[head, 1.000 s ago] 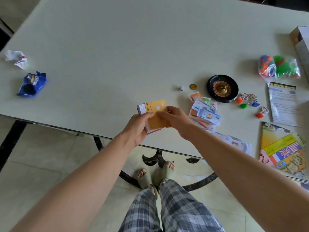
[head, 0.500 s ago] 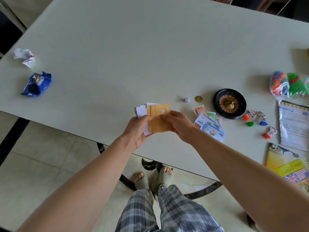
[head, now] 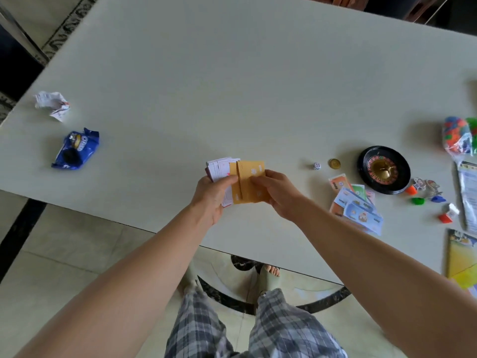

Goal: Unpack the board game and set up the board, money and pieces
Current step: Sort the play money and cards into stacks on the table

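Both hands hold a stack of game cards [head: 246, 177] above the table's near edge. My left hand [head: 211, 195] grips the white cards fanned at the back, thumb on top. My right hand [head: 277, 192] pinches the orange cards at the front. Play money [head: 357, 205] lies in a loose pile to the right. Beyond it are a white die [head: 317, 166], a gold coin [head: 334, 163] and a black roulette wheel [head: 383, 169]. Coloured pawns [head: 428, 193] sit right of the wheel. The folded board [head: 462, 257] lies at the right edge.
The pale table [head: 232, 86] is broad. A blue Oreo wrapper [head: 77, 149] and crumpled paper [head: 53, 104] lie at the left. A bag of coloured pieces [head: 458, 136] and a rules sheet [head: 468, 192] are at the far right. Below the table edge are my legs and tiled floor.
The view has swung left, so the items on the right slid toward the frame's edge. The orange cards have been pulled a little to the right, apart from the white ones.
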